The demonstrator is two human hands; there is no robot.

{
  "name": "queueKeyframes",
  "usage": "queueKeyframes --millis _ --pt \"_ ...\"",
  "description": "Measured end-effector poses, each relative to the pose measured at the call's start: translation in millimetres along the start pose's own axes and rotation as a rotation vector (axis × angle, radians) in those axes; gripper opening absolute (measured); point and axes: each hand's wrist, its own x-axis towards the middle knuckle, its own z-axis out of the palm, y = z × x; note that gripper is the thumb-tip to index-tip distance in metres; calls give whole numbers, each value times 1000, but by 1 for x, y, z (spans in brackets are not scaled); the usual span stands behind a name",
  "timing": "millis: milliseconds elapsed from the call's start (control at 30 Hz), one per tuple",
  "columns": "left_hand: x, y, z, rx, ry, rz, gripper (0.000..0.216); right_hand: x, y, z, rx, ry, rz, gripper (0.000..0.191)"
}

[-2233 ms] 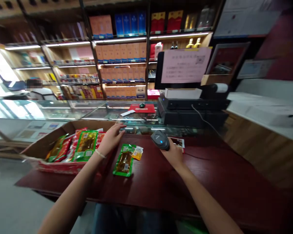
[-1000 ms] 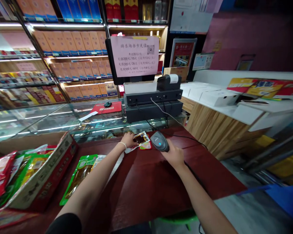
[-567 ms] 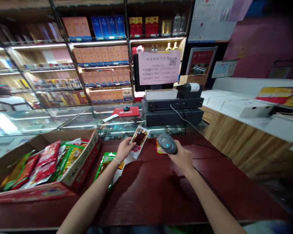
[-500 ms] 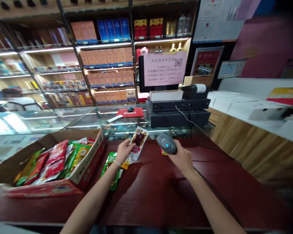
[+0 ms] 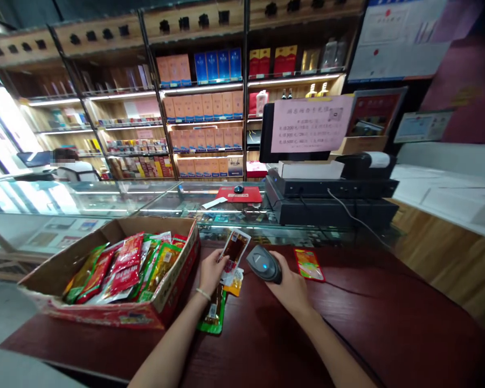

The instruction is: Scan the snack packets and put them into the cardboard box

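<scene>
My left hand (image 5: 212, 272) is closed on the lower left edge of a clear-edged snack packet (image 5: 235, 249) with dark brown contents, tilted up off the counter. In my right hand (image 5: 289, 288) is a dark grey barcode scanner (image 5: 263, 264), its blue light lit and its head close to the packet. A green-edged packet (image 5: 213, 318) lies on the counter, partly hidden by my left wrist. Beside it is a small orange-and-white packet (image 5: 233, 283). A red-edged packet (image 5: 309, 265) lies to the right of my right hand.
An open cardboard box (image 5: 178, 285) of colourful snack packets stands at left on the dark red counter (image 5: 262, 345). Behind are a glass display case (image 5: 157, 202), a black cash drawer (image 5: 331, 210) and a monitor with a pink sign (image 5: 309, 126). A person (image 5: 75, 164) is far left.
The view has shifted left and up. The scanner has come nearer the packet, and the red-edged packet, mostly hidden before, now shows fully. Both hands keep their hold.
</scene>
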Motion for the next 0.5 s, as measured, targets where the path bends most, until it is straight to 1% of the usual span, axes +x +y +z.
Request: queueKeyframes --millis 33,67,167,233,333,433,500 --pt "0 0 0 6 -2 6 25 -2 1 0 18 -2 6 59" --pt "-1 1 1 13 -5 11 24 -3 2 0 32 -8 7 54" --pt "-3 6 0 53 -20 24 24 -4 2 -2 47 -51 -12 30" --pt "-4 10 -2 82 -27 27 23 -4 2 -2 50 -69 -35 22" --pt "-5 11 -3 80 -28 28 22 -4 3 -1 55 -40 -50 26" --pt "-6 11 -1 69 -13 12 22 -5 6 1 35 -12 -32 39" --pt "-8 16 1 74 14 0 24 -6 8 2 13 16 -9 45"
